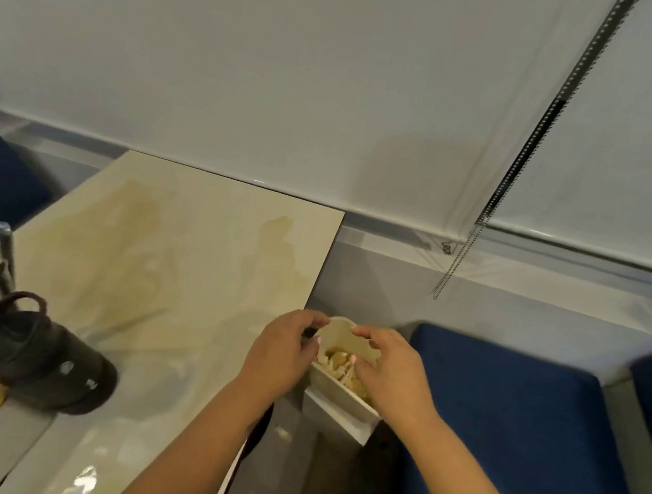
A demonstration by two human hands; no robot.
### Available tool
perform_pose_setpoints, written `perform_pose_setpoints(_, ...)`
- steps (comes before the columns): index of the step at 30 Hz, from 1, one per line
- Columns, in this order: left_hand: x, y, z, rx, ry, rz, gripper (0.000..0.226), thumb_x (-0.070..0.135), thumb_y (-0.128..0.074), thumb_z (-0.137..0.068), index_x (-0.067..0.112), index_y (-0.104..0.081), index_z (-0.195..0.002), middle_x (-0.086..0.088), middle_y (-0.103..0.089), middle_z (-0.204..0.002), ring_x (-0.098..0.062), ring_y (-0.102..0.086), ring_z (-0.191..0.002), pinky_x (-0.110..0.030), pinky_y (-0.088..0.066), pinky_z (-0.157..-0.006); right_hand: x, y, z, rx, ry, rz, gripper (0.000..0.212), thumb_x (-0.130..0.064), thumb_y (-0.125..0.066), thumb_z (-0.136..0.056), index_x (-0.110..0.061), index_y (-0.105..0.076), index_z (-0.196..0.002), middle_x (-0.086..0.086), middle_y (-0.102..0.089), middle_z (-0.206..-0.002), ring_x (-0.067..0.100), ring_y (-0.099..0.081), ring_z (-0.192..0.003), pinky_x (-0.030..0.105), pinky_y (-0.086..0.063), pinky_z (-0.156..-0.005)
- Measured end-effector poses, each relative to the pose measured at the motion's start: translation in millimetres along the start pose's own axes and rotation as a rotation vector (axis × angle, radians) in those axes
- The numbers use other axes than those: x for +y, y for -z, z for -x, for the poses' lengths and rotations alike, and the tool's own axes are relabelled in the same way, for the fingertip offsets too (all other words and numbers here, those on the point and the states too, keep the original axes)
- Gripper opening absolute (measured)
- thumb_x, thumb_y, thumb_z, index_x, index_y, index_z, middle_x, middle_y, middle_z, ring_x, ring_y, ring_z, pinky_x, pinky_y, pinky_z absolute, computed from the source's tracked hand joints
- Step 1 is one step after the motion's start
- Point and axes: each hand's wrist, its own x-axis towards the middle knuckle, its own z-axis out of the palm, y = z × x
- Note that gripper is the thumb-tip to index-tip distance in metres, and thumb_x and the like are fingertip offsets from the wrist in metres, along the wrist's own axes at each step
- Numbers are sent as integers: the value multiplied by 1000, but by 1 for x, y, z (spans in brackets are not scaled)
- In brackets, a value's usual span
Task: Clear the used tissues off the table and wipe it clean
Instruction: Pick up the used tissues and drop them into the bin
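Observation:
My left hand [277, 360] and my right hand [391, 374] meet just past the right edge of the cream marble table [175, 253]. Between them is a pale tissue [340, 332]; the left hand's fingers curl round its left edge and the right hand's round its right edge. Directly below hangs a small white bin [341, 409] beside the table, with crumpled used tissues [342, 372] inside. Faint yellowish wet stains [276, 240] mark the tabletop towards the far side.
A black bottle-shaped bag with a loop handle [39, 359] lies on the table's left part, next to a dark upright stand [3, 256]. Blue seat cushions [501, 412] sit to the right. White roller blinds with a bead chain [483, 225] cover the wall behind.

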Motion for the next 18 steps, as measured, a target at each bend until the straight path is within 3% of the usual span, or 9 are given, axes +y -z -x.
perform_pose_setpoints(2, 3, 14, 25, 41, 8, 7, 26, 15, -57, -89, 25, -62, -112, 9, -63, -114, -7, -55, -105, -27, -48, -91, -17, -1, 18, 5, 42, -29, 36, -18, -64, -86, -32, -58, -119, -12, -56, -118, 7, -53, -108, 26, -45, -93)
perform_pose_setpoints(6, -7, 37, 72, 128, 46, -15, 26, 20, -55, -91, 30, -60, -114, 14, -60, -117, -5, -53, -110, -30, -47, -96, -46, -14, 48, -30, 132, -40, 35, -21, -62, -88, -36, -56, -119, -19, -50, -109, -1, -47, -98, 17, -38, -85)
perform_pose_setpoints(9, -16, 56, 106, 191, 94, -20, 25, 23, -56, -92, 31, -59, -115, 15, -60, -117, -4, -53, -109, -31, -48, -95, -68, -29, 66, -52, 212, -64, 34, -22, -62, -88, -35, -57, -119, -18, -55, -115, -1, -50, -101, 14, -37, -85)
perform_pose_setpoints(14, -30, 86, 158, 294, 189, -37, 24, 27, -55, -93, 32, -59, -116, 15, -59, -120, -4, -54, -110, -30, -46, -98, -105, -58, 90, -169, 312, -108, 34, -21, -62, -89, -36, -56, -119, -20, -52, -115, 0, -50, -104, 22, -46, -93)
perform_pose_setpoints(18, -45, 109, 202, 372, 266, -5, 26, 27, -55, -93, 36, -58, -117, 18, -58, -119, -1, -53, -109, -26, -46, -97, -136, -87, 109, -228, 417, -100, 33, -21, -62, -88, -36, -57, -117, -26, -47, -107, -2, -48, -99, 21, -45, -92)
